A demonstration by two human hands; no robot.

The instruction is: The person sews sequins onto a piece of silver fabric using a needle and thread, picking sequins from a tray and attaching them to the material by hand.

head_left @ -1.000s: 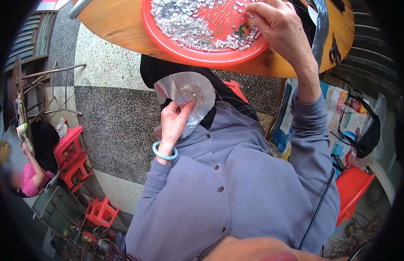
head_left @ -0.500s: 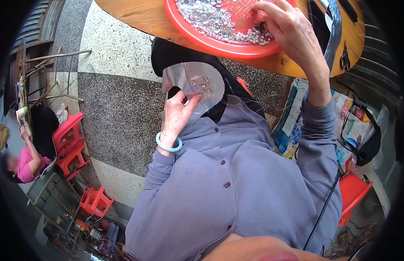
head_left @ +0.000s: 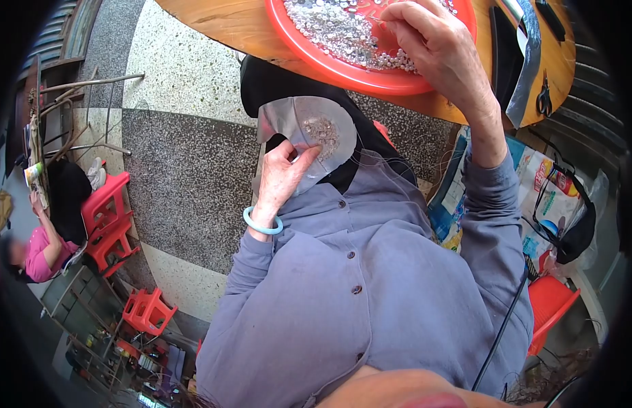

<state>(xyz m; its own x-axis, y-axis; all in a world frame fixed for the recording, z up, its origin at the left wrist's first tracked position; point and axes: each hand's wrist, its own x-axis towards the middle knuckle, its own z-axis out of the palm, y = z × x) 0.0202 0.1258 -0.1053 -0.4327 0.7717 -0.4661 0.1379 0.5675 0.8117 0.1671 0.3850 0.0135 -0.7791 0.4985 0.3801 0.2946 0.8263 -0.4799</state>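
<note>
On my lap lies a pale, translucent round piece (head_left: 340,122) with a cluster of small beads (head_left: 321,133) on it. My left hand (head_left: 282,178), with a light blue bangle (head_left: 262,221) at the wrist, pinches its near edge between thumb and fingers. My right hand (head_left: 442,51) is over a red round tray (head_left: 357,78), its thumb and fingertips pinched together; what they hold, if anything, is too small to name. Clear beads and sequins (head_left: 336,34) cover much of the tray. Thin threads trail near my lap.
The tray sits on a wooden table (head_left: 227,30). Black scissors (head_left: 544,98) and a grey strip (head_left: 523,75) lie at its right. Red stools (head_left: 149,311) stand at the left, near a seated person in pink (head_left: 47,253). A red seat (head_left: 551,306) is at the right.
The view has shifted, so the table and tray appear farther up and right. My right hand has moved slightly left over the tray. My left hand keeps its pinch on the round piece.
</note>
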